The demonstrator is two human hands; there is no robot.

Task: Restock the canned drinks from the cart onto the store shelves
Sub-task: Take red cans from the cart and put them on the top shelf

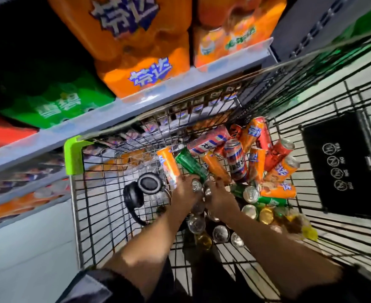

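A wire shopping cart (97, 215) holds a heap of drink cans: orange cans (256, 162), a green can (190, 164), red cans (277, 153) and upright cans showing silver tops (220, 234). Both my hands reach down into the pile. My left hand (183, 193) curls round a can with a silver end (196, 185), just below the green can. Close beside it, my right hand (220, 199) curls its fingers over another can among the heap; its fingertips are hidden. The store shelf (136, 106) runs along the cart's far-left side.
Shrink-wrapped orange drink packs (136, 51) and a green pack (55, 101) stand on the shelf; lower shelves hold more cans (22, 202). Black headphones (145, 186) lie in the cart's left part. A black fold-down panel (342, 167) is at the cart's right end.
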